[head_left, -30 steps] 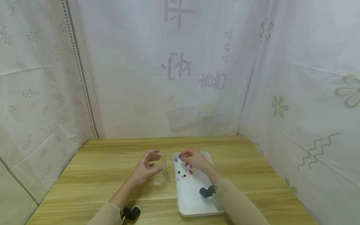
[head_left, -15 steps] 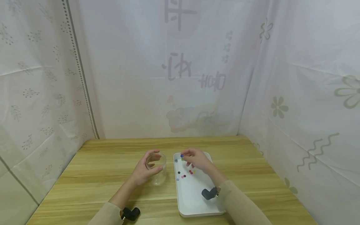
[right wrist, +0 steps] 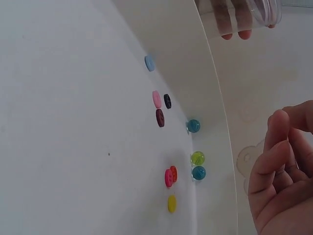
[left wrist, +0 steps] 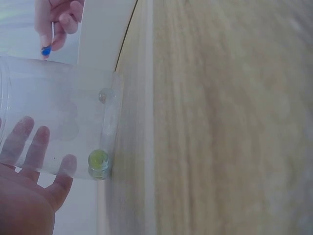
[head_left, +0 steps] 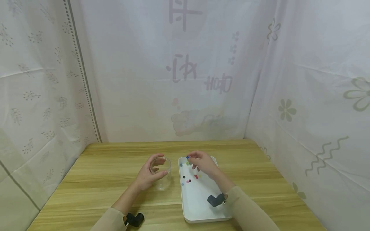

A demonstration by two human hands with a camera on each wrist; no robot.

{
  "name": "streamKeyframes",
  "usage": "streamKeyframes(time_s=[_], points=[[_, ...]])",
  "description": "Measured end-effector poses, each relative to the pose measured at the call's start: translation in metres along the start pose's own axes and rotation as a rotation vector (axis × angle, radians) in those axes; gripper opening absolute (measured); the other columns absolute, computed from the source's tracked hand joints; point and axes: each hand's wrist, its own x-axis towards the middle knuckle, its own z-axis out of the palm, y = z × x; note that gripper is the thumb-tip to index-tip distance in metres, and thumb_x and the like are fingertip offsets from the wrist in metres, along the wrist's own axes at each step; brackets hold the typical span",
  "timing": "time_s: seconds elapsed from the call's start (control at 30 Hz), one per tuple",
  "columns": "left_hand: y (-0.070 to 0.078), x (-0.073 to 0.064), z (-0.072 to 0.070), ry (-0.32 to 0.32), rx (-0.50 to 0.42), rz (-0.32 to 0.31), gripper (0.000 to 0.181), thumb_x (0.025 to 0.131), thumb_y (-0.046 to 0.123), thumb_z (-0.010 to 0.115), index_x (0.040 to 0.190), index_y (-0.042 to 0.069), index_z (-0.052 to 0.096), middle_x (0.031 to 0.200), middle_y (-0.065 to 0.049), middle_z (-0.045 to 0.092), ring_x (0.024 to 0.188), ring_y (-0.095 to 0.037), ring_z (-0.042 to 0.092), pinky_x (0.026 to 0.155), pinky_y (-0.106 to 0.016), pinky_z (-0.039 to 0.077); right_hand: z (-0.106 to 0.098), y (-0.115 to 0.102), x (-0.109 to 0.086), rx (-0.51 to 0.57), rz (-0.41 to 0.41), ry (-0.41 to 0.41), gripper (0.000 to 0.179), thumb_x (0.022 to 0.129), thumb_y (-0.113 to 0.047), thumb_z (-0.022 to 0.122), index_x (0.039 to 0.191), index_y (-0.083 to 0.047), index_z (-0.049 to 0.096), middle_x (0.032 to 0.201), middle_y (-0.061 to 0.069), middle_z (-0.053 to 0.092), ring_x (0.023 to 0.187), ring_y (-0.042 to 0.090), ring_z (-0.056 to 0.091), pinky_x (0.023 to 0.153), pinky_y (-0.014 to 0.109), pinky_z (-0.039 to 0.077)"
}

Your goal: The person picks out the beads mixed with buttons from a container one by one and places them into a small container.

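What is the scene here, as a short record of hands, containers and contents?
Left hand: grips clear cylindrical jar
Right hand: pinches small round blue marble
Jar position: upright, beside white rectangular tray
Jar contents: yellow-green marble, at least one paler marble, at the base
Tray contents: two teal marbles, one lime-green marble, seven visible flat round buttons
Surface: wood-patterned table

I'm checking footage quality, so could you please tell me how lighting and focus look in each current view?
Left wrist: the wooden table is blurred and the clear jar hazy; right wrist: the white tray looks grey and dim, the buttons fairly crisp; head: softly lit back curtain, no hard shadows on it.
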Motion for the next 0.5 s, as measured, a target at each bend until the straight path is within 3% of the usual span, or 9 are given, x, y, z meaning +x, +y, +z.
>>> streamKeyframes(time_s=[0.33,0.5], points=[[0.003,0.000,0.000,0.001,-0.017,-0.010,0.068,0.099,0.018,0.080,0.158,0.016,0.046,0.154,-0.030,0.057,0.146,-0.046,0.053,0.120,-0.072,0.043,0.001,-0.008,0.005,0.039,-0.017,0.016,0.022,0.105,-0.023,0.074,0.126,-0.016,0.075,0.124,0.026,0.073,0.076,0.017,0.066,0.061,0.022,0.050],[0.003,0.000,0.000,0.004,-0.023,-0.020,0.068,0.099,0.018,0.081,0.158,0.017,0.046,0.154,-0.030,0.058,0.146,-0.045,0.053,0.121,-0.071,0.042,0.000,-0.015,0.006,0.046,-0.047,0.011,0.023,0.104,-0.024,0.076,0.126,-0.016,0.076,0.115,0.015,0.076,0.076,0.018,0.067,0.061,0.022,0.050]])
